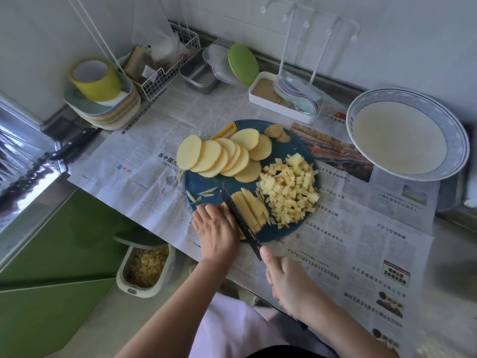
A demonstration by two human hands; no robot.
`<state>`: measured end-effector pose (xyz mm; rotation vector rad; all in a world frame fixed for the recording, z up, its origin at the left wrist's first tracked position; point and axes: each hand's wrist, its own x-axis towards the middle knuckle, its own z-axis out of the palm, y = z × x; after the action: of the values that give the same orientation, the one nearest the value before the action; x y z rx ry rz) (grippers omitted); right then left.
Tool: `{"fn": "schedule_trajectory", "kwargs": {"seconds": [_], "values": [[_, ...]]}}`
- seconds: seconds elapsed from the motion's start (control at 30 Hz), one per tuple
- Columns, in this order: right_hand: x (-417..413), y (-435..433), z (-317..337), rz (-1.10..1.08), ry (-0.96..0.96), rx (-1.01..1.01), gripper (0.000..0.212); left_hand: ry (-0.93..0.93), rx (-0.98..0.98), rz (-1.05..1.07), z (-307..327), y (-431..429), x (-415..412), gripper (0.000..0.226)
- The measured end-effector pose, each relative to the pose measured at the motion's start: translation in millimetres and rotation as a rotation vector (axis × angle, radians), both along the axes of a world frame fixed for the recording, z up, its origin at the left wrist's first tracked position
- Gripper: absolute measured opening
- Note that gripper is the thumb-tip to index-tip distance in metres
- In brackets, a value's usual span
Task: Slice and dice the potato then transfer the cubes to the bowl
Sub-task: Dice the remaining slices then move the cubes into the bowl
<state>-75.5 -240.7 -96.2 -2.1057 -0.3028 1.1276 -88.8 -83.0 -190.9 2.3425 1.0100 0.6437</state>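
A round blue cutting board point(204, 183) lies on newspaper. Several round potato slices point(219, 157) fan across its far left part, and a heap of potato cubes point(291, 189) covers its right side. Potato strips point(251, 209) lie at the near edge. My right hand point(286, 282) grips the handle of a dark knife point(238, 215), whose blade stands in the strips. My left hand point(216, 231) presses down on the strips left of the blade, its fingertips hidden. A large white bowl point(462, 140) with a blue patterned rim sits at the right.
A yellow peeler point(225, 131) lies at the board's far edge. A second black-handled knife point(72, 146) rests at the left. Stacked plates point(111, 112), a wire basket point(165, 78), a metal tin point(198, 73) and a white rack tray point(278, 104) line the back. A bin point(145, 267) of scraps stands below the counter.
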Motion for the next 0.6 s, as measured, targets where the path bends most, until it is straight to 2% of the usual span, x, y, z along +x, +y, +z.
{"fn": "schedule_trajectory", "kwargs": {"seconds": [0.13,0.33,0.47,0.6], "values": [[5.3,9.0,-5.2,0.008,0.006,-0.030,0.057,-0.004,0.025,0.007,-0.1,0.2,0.3,0.012],[1.5,19.7,-21.1,0.034,-0.141,-0.047,0.059,0.019,0.004,0.026,2.3,-1.6,1.7,0.015],[4.1,13.3,-28.0,-0.060,-0.034,0.052,0.062,0.064,-0.020,0.032,7.1,-1.8,1.2,0.020],[4.9,7.0,-22.7,-0.118,0.126,0.128,0.057,0.112,-0.043,-0.008,13.2,5.2,-8.0,0.015]]}}
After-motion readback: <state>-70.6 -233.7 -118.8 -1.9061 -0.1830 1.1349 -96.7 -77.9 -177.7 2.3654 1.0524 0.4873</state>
